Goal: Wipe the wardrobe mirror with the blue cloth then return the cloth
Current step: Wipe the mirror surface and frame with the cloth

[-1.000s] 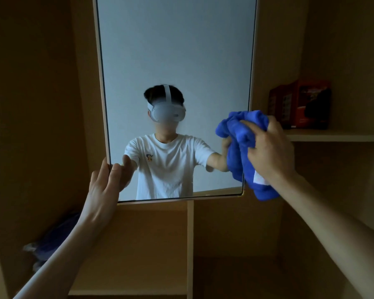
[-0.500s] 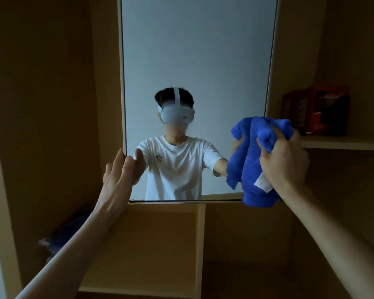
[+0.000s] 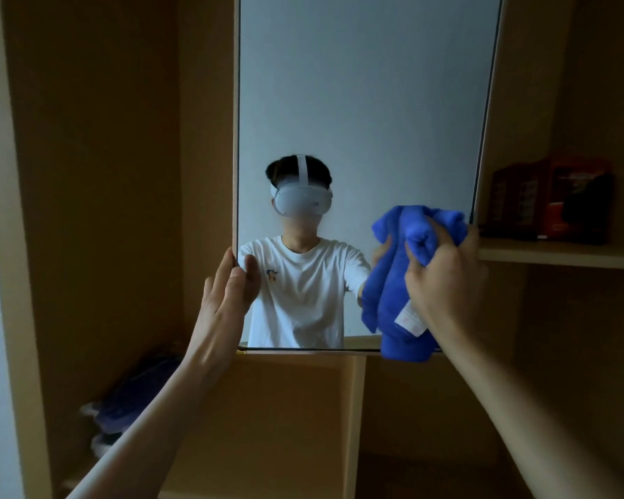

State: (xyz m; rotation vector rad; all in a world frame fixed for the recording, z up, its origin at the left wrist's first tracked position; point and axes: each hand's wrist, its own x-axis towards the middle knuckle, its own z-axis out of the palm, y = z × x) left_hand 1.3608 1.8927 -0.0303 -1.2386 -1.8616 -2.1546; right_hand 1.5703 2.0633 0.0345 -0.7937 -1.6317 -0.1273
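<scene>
The bunched, fluffy royal-blue cloth (image 3: 400, 279) in my right hand (image 3: 444, 282) is one solid colour, broken only by a small white sewn-in label (image 3: 409, 318). The tall rectangular glass mirror (image 3: 361, 102) shows mostly pale blue-grey, plus my reflected plain white cotton T-shirt (image 3: 299, 297) with a small orange-and-blue chest motif. Around the mirror, the flat wooden wardrobe panels (image 3: 98, 174) are plain tan. Right of the mirror sits a red-and-black printed box (image 3: 555, 199); below-left of it, dark blue folded fabric (image 3: 137, 394) with white edges.
</scene>
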